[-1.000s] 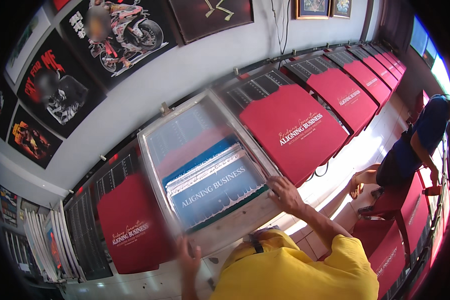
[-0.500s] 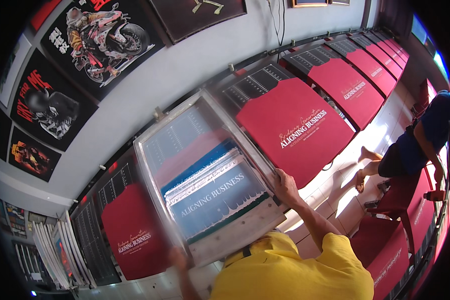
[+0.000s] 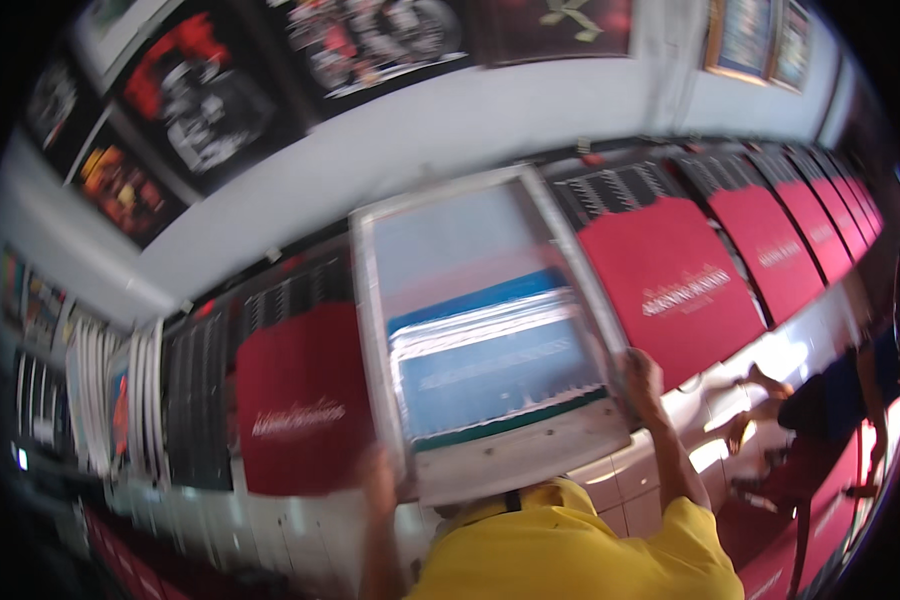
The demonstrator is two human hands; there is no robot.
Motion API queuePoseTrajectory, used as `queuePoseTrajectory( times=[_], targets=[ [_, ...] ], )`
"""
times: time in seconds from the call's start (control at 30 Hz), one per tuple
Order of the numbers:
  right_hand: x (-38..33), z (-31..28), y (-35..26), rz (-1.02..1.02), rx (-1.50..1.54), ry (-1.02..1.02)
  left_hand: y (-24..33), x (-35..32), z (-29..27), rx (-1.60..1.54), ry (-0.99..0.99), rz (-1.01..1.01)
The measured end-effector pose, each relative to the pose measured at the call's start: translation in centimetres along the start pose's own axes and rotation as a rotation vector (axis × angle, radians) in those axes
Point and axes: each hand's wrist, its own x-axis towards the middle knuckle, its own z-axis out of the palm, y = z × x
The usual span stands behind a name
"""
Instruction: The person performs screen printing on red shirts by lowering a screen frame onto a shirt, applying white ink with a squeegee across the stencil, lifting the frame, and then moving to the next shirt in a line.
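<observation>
A screen printing frame point(image 3: 558, 215) with pale metal sides lies tilted across the row of shirt boards in front of me. White ink streaks and blue stencil borders cover its mesh point(image 3: 490, 370), with faint lettering in the stencil. Through the mesh's upper part, a red garment shows dimly. My right hand point(image 3: 642, 380) is closed round the frame's right side near its close corner. At the near left corner, my left hand point(image 3: 380, 482) grips the edge; motion smears its fingers. No squeegee can be made out on the mesh.
Red printed shirts point(image 3: 670, 285) on black boards run off to the right; another red shirt point(image 3: 300, 400) lies left of the frame. Upright screens point(image 3: 135, 400) stand far left. At right, a person in dark clothes point(image 3: 830, 405) is near more red shirts. Posters point(image 3: 205, 110) hang on the wall.
My view has swung, so the scene sits turned clockwise and more of the left floor shows. The frame stays between the same two red shirts, with both hands at its sides.
</observation>
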Motion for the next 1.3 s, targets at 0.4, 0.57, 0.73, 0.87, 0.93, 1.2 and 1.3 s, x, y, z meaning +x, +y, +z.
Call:
queuePoseTrajectory(
  times=[0.4,0.57,0.73,0.87,0.93,1.2,1.3],
  targets=[
    [-13.3,10.1,-14.2,-0.073,0.129,-0.048,-5.5,7.4,-19.9,0.125,0.096,0.26],
    [-19.1,16.8,-18.4,-0.052,0.19,-0.121,-8.4,11.2,-29.0,0.196,0.152,0.299],
    [-22.4,21.5,-21.9,-0.091,0.172,-0.142,-9.3,14.4,-35.2,0.275,0.179,0.215],
    [-23.0,23.9,-23.4,-0.115,0.175,-0.164,-11.3,17.0,-37.4,0.277,0.175,0.237],
    [-23.0,24.6,-24.1,-0.104,0.153,-0.167,-10.5,17.9,-38.0,0.264,0.121,0.138],
    [-22.5,26.7,-24.0,-0.11,0.032,-0.135,-9.5,20.2,-38.8,0.319,0.074,0.136],
    [-23.2,26.9,-25.0,-0.119,0.063,-0.141,-11.9,21.4,-39.2,0.25,0.097,0.201]
  ],
)
